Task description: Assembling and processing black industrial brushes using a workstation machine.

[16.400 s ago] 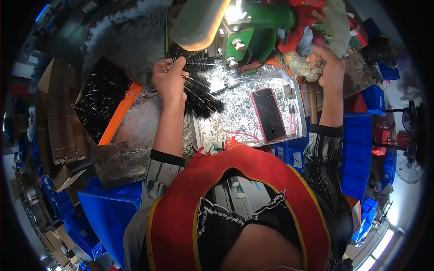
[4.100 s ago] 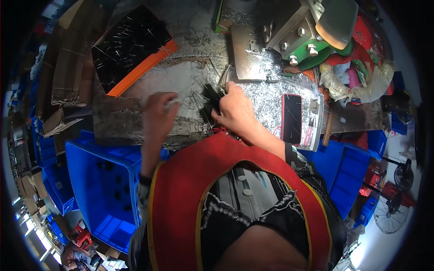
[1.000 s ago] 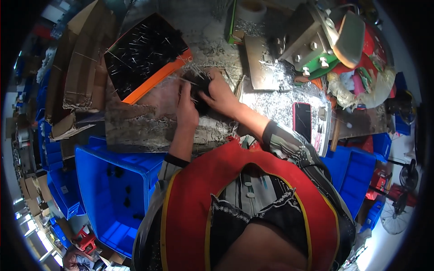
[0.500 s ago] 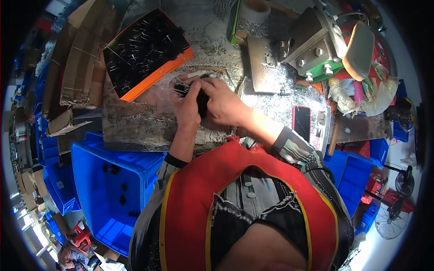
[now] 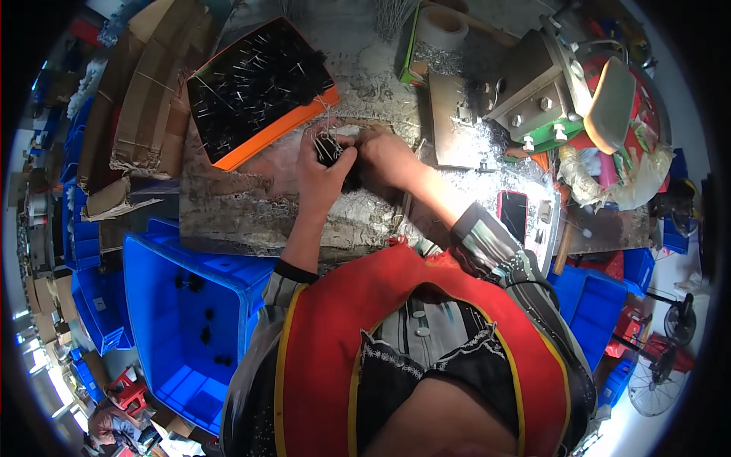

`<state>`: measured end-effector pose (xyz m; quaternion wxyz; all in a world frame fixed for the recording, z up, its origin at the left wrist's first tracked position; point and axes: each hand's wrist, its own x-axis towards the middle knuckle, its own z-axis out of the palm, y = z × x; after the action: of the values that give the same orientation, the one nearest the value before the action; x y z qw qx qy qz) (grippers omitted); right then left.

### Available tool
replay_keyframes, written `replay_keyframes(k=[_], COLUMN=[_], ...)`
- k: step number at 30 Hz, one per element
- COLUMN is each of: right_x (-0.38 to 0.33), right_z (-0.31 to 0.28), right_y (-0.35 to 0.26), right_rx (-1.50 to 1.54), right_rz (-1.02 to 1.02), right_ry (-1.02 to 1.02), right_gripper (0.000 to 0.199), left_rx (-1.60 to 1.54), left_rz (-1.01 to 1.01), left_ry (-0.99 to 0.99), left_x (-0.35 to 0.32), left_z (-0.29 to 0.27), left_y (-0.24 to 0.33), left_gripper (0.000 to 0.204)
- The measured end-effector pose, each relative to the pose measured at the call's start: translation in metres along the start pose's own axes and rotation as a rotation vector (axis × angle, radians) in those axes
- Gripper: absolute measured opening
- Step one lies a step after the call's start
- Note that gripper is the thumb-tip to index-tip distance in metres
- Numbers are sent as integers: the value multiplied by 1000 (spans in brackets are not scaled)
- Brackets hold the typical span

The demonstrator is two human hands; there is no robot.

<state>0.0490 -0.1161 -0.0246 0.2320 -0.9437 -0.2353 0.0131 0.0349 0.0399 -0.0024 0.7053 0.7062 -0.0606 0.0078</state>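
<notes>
My left hand (image 5: 320, 174) is closed around a bunch of small black bristle brushes (image 5: 329, 149) with thin silvery wire stems. Dark bristles show below its thumb as well. Just to the right, my right hand (image 5: 390, 160) has its fingers pressed together near the left thumb; whatever they pinch is hidden. Beyond the left hand, an orange-edged box (image 5: 283, 128) is filled with many more black brushes (image 5: 259, 76), their pale wire ends sticking up. Both hands are above the worn, littered workbench (image 5: 228, 217).
A metal machine with bolts and a green base (image 5: 544, 122) stands at the right, beside a metal plate (image 5: 451, 122). A phone (image 5: 512, 213) lies near a wooden handle (image 5: 563, 247). Cardboard (image 5: 152, 99) borders the left; a blue bin (image 5: 164, 305) stands below the bench edge.
The right hand has drawn slightly right, away from the left hand, uncovering more of the wire stems in the left hand. The whole view has shifted a little.
</notes>
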Motion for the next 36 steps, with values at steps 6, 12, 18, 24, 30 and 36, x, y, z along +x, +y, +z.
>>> replay_keyframes(k=[6,12,18,24,30,36], right_x=[-3,1,1,-9,-3,-21], right_z=[2,7,-17,-40,-109,-117], right_y=[-3,25,-20,-14,-48,-48], right_rx=[107,107,91,-145,174,289], right_rz=[-148,-128,-52,-142,100,-87], right_ry=[155,278,138,110,166,697], right_gripper=[5,4,12,13,30,14], left_rx=[-120,-331,109,0,282,345], left_rz=[130,149,89,88,247,272], left_ry=[84,160,55,-11,-78,-64], left_x=[-3,0,4,9,5,1], left_z=[-2,-12,-3,8,17,23], left_y=[3,24,-6,-15,-6,2], left_gripper=[42,46,34,26,27,27])
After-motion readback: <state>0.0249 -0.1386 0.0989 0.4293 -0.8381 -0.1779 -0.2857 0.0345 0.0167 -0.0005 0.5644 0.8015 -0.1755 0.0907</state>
